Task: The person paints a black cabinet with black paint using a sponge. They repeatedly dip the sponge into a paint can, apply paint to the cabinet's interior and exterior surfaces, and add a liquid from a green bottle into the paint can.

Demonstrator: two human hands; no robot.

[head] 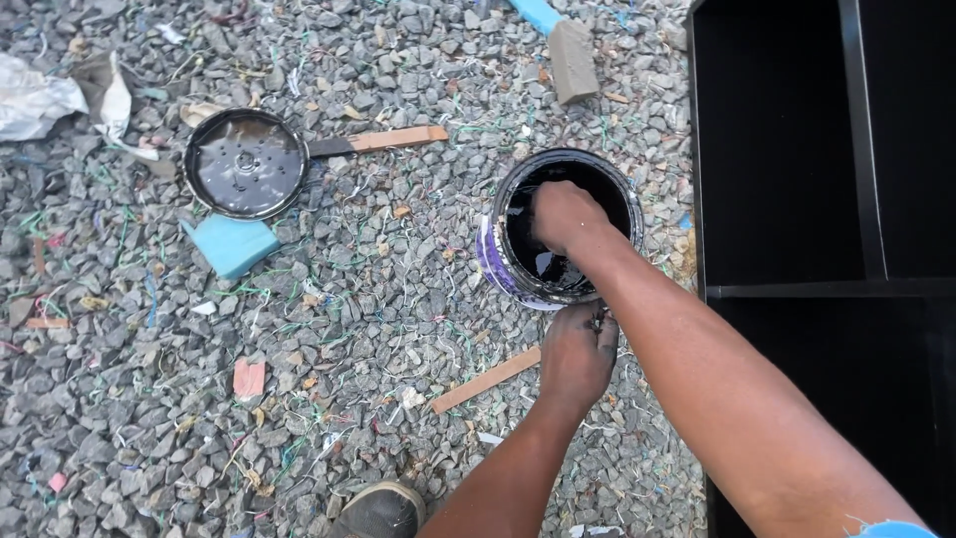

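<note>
Head view looks straight down on rough grey gravel (349,339), angular stones littered with thin coloured threads. One round metal paint can (563,229) stands upright on it, its inside coated in glossy black paint and its outer wall showing purple and white. The right hand (566,214) is sunk inside the can's mouth, fingers curled down toward the wet paint; whether they pinch anything there cannot be told, since the back of the hand hides them. The left hand (578,354) sits at the can's near rim, paint-smeared, fingers drawn together against the edge.

One round lid (245,162), black and shiny with small dimples and a raised centre, lies flat on the gravel well apart to the left of the can. A flat wooden stick (383,139) with a blackened end lies touching the lid's right edge. A second wooden strip (486,380), pale and bare, lies on the stones just left of the left hand. One soft-looking light blue block (232,244) rests just below the lid. At the top edge, a grey rectangular block (574,60) sits beside a blue handle-like piece. Crumpled white paper (45,98) lies in the upper left corner.

Along the right side stands a black-painted cabinet (856,289), smooth and flat-panelled, with dividers forming open compartments. One worn shoe toe (380,510) shows at the bottom edge.
</note>
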